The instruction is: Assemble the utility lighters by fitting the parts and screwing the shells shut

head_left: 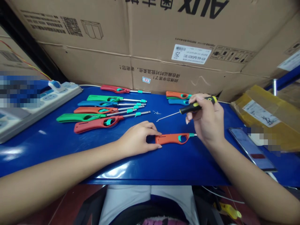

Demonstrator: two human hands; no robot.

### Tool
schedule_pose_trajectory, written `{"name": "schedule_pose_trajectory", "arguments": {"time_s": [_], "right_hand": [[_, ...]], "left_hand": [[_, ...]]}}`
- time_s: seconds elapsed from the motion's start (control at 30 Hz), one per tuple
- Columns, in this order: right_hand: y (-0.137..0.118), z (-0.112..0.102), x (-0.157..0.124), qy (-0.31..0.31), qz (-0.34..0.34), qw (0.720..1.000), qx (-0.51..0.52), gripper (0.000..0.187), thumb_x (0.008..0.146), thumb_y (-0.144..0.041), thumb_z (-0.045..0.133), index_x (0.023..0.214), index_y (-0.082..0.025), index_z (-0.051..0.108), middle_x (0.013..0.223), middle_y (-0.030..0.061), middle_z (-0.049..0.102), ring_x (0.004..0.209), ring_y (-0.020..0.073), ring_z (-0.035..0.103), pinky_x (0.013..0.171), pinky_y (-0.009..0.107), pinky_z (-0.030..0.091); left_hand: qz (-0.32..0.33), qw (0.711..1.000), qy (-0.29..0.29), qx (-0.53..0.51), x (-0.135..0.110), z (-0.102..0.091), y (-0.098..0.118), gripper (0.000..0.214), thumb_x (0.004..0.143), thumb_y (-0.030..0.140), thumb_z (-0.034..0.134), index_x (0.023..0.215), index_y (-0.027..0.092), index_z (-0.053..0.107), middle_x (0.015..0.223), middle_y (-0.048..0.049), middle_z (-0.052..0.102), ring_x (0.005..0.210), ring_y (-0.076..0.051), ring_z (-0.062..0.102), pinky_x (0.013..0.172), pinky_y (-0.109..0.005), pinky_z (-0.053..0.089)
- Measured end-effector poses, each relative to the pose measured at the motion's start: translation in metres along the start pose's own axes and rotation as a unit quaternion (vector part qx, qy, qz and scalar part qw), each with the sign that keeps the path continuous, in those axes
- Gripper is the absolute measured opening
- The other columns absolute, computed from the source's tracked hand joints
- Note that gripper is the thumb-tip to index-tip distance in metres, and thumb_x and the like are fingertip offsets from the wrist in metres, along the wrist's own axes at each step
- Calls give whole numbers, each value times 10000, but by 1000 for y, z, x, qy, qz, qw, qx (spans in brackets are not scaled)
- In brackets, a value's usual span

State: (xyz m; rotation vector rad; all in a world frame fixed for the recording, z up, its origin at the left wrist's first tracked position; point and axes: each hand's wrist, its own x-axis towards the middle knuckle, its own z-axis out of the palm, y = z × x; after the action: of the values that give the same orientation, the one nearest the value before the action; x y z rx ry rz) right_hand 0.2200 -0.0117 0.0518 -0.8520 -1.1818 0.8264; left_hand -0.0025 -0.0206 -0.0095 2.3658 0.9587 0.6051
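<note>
My left hand (140,139) pinches the butt end of an orange long-nosed lighter (172,138) lying flat on the blue tabletop. Its teal trigger shows, while its metal nose passes behind my right wrist. Wrapped in my right hand (207,117) is a black and yellow screwdriver (169,116), its thin shaft slanting down to the left. A tiny silvery piece, apparently a screw, sits at the screwdriver's tip. Just beyond the tip lies a small heap of screws (157,113).
Several lighters (95,123) lie side by side at the left; two more, orange and blue (178,102), lie behind my right hand. A power strip (50,101) is far left. A phone (252,150) and a yellow-taped parcel (264,115) lie right. Cardboard boxes (150,40) wall the back.
</note>
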Motion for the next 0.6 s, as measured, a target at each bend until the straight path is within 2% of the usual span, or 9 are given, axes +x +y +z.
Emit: {"name": "schedule_pose_trajectory", "arguments": {"time_s": [0.2, 0.27, 0.37, 0.47, 0.6], "right_hand": [[17, -7, -10, 7, 114, 992, 51, 216, 792, -363, 725, 709, -181, 642, 748, -5, 642, 398, 79, 515, 331, 241, 437], [17, -9, -9, 8, 124, 990, 63, 221, 792, -363, 714, 694, -176, 647, 722, -8, 636, 391, 67, 495, 322, 225, 420], [15, -12, -7, 13, 136, 987, 82, 214, 791, -347, 698, 673, -175, 651, 701, -16, 628, 377, 51, 460, 302, 201, 382], [13, -12, -6, 16, 152, 984, 92, 208, 799, -330, 676, 660, -178, 648, 685, -22, 614, 370, 47, 439, 293, 193, 366], [11, -11, -8, 14, 160, 983, 87, 224, 804, -322, 678, 642, -175, 630, 683, -14, 611, 377, 56, 451, 303, 198, 377]], "left_hand": [[21, 999, 17, -45, 0, 4, -5, 408, 814, 420, 845, 1151, 199, 780, 1072, -68, 722, 1016, -232, 669, 924, -362, 537], [23, 997, 28, -67, 0, 3, -5, 437, 792, 424, 863, 1148, 185, 781, 1060, -67, 723, 987, -215, 671, 894, -335, 539], [3, 993, 55, -107, -1, -1, -3, 445, 786, 442, 863, 1140, 183, 784, 1054, -57, 728, 862, -159, 658, 742, -263, 531], [-18, 987, 89, -129, -2, -5, 1, 361, 827, 404, 833, 1111, 185, 791, 1008, -40, 736, 743, -111, 606, 642, -226, 487], [1, 982, 99, -163, -1, -7, 4, 221, 864, 299, 800, 1035, 159, 801, 915, -31, 744, 681, -91, 567, 614, -211, 469]]}}
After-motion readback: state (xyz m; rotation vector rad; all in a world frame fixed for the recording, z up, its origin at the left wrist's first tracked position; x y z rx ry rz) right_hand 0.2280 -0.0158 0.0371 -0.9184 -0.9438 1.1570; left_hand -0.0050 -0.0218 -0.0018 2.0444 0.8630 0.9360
